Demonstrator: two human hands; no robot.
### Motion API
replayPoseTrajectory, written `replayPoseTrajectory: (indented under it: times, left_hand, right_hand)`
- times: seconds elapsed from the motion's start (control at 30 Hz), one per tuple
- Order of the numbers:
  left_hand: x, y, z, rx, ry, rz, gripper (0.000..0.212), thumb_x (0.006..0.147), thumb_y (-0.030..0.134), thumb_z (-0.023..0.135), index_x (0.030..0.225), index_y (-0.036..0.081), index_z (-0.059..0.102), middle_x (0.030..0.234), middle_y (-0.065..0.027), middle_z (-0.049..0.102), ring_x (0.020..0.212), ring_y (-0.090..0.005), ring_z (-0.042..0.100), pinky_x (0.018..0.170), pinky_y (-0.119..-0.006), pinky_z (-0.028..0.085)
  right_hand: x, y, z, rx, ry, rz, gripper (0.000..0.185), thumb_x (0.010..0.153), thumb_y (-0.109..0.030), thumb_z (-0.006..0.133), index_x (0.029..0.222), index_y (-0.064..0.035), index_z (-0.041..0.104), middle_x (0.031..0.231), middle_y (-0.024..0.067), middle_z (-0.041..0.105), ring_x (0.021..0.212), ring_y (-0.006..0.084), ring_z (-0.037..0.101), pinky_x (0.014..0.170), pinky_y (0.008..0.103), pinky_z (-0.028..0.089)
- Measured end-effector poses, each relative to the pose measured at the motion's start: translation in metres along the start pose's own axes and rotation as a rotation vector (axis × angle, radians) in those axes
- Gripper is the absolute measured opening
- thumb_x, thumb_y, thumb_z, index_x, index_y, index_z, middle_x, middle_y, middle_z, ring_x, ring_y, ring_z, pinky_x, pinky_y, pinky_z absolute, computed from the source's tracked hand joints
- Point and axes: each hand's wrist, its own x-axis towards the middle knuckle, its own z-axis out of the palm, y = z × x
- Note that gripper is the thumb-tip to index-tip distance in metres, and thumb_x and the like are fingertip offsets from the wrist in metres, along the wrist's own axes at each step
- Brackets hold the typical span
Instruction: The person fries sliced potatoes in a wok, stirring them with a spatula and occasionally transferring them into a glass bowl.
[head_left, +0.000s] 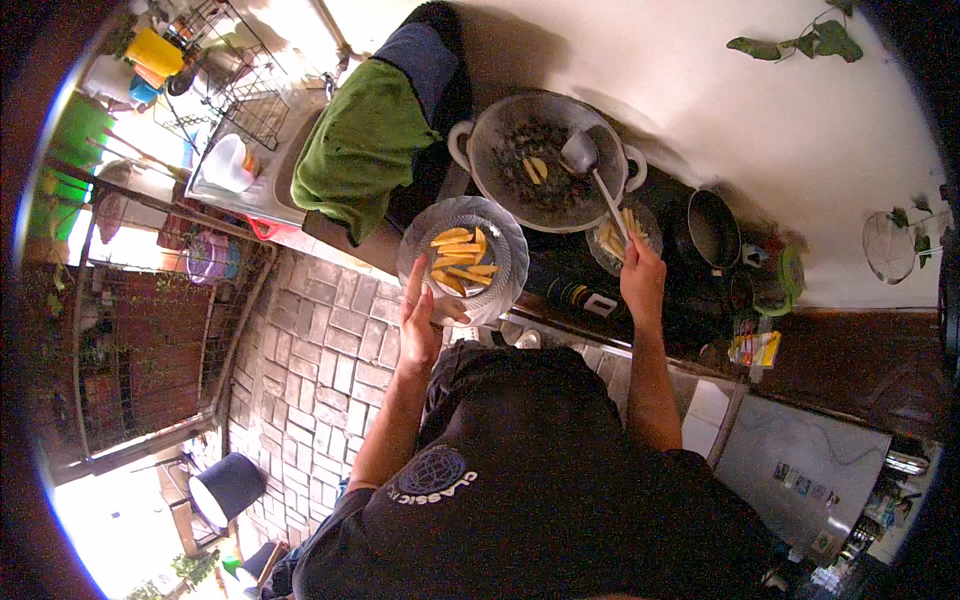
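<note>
My left hand (421, 322) grips the rim of a clear ribbed glass plate (508, 289), which bears several fried potato wedges (466, 259). My right hand (643, 281) is closed around the handle of a metal ladle (580, 153). The ladle's bowl is inside a large two-handled wok (491, 127), near its right side. A few potato pieces (535, 171) lie in the wok, on its dark inner surface. Below the wok's right handle, partly hidden by my right hand and the ladle handle, a clear bowl (655, 225) holds pale potato sticks.
A small black pan (714, 229) stands right of the bowl, with a green-rimmed container (787, 281) beyond it. Left of the wok hangs a green cloth (360, 150). Further left are a metal sink (289, 161), a white plastic tub (229, 163) and a wire dish rack (255, 112).
</note>
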Motion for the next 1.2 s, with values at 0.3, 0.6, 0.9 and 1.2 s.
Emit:
replayPoseTrajectory:
  times: [0.3,0.6,0.9,1.2]
  left_hand:
    - [0.002,-0.003,-0.002,0.070,-0.026,0.025,0.056,0.097,0.024,0.038,0.146,0.002,0.020,0.065,-0.0153,0.064,0.060,-0.0233,0.062,0.071,-0.032,0.048]
    - [0.001,-0.005,-0.005,0.071,-0.029,0.035,0.056,0.098,0.024,0.037,0.146,0.002,0.018,0.063,-0.0153,0.063,0.060,-0.0227,0.062,0.074,-0.032,0.046]
    - [0.001,-0.004,-0.004,0.026,-0.022,0.016,0.058,0.097,0.024,0.040,0.147,0.003,0.018,0.065,-0.0147,0.063,0.061,-0.0229,0.063,0.072,-0.032,0.048]
    - [0.002,-0.005,-0.006,0.006,-0.015,0.004,0.056,0.096,0.020,0.039,0.146,0.002,0.020,0.076,-0.0165,0.064,0.063,-0.0237,0.063,0.068,-0.033,0.050]
  right_hand:
    - [0.006,0.024,0.016,0.066,0.199,-0.247,0.028,0.096,-0.017,0.050,0.115,-0.0023,0.062,0.090,0.0214,0.066,0.074,0.0291,0.065,0.065,0.0367,0.049]
    - [0.004,0.001,0.000,0.110,0.075,-0.080,0.028,0.095,-0.017,0.051,0.116,-0.0015,0.061,0.102,0.0226,0.065,0.091,0.0336,0.065,0.075,0.0364,0.050]
    - [0.006,0.007,0.010,0.121,0.176,-0.227,0.027,0.095,-0.016,0.052,0.115,-0.0019,0.062,0.103,0.0217,0.065,0.091,0.0322,0.065,0.076,0.0372,0.050]
    - [0.004,0.000,0.003,0.100,0.129,-0.165,0.026,0.094,-0.014,0.052,0.113,-0.0018,0.063,0.101,0.0218,0.065,0.092,0.0336,0.065,0.075,0.0393,0.050]
